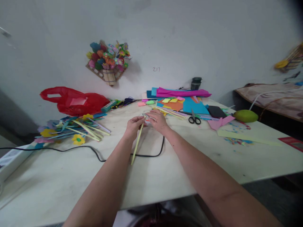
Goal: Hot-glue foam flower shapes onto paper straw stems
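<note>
- Black cable (71,149): one, entered at the left edge and lay along the counter (78,179).
- Flower pile (78,139): mixed colours, with narrow strips lying among the blooms, left part of the counter.
- Red plastic bag (82,102): one, slumped behind the pile.
- Wall ornament (109,77): one, flower-filled, hung above the counter.
- Left hand (133,126): fingers pinched together on the upper end of the pale yellow strip.
- Pale yellow strip (136,146): one, in front of the person, its far end between the two hands, its free end slanting back toward the counter's near edge.
- Step in hand, as judged: close finger work at the strip's far tip. The next move appeared to call for a steady left pinch and small, light adjustments by the right fingers.
- Right hand (158,121): fingers bent in at that tip, against the left; whether clamped on anything could not be told.
- Magenta sheet (180,92): one, folded, at the back.
- Scissors (194,119): one pair, black-handled, well apart from the hands.
- Green fruit (246,116): one, at the right edge.
</note>
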`<state>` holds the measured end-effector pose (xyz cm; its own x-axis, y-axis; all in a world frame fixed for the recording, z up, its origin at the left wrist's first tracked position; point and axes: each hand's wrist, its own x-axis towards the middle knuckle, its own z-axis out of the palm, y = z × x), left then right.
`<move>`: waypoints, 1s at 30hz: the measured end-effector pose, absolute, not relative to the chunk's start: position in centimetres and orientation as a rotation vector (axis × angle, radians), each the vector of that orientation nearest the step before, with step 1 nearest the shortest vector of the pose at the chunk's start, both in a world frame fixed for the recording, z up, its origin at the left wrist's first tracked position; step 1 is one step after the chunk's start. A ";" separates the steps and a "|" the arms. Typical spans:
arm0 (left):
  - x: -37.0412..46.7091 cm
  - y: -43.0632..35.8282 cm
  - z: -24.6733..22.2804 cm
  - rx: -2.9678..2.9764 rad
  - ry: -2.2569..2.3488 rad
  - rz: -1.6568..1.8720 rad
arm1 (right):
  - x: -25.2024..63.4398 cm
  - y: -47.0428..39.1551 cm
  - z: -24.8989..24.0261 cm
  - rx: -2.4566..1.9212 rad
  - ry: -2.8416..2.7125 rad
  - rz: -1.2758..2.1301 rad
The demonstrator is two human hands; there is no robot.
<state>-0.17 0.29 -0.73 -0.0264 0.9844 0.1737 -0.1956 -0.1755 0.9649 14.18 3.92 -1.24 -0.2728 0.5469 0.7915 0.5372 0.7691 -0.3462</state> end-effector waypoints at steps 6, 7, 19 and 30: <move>0.0 0.2 -0.7 1.220 1.009 1.456 | 14.1 4.2 -1.4 -0.890 -1.931 0.029; 0.0 0.2 -0.7 1.221 1.011 1.458 | 14.0 4.2 -1.4 -0.898 -1.930 0.030; -0.1 0.3 -0.9 1.207 0.997 1.474 | 13.8 4.2 -1.4 -0.884 -1.927 0.145; 0.0 0.1 -0.6 1.240 0.985 1.381 | 14.4 3.9 -0.9 -0.837 -1.830 0.192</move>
<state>-0.04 0.12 -0.60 0.0185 0.9836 0.1795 -0.1500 -0.1748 0.9731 14.39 3.87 -0.86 -0.1895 0.6237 0.7583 0.4526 0.7409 -0.4963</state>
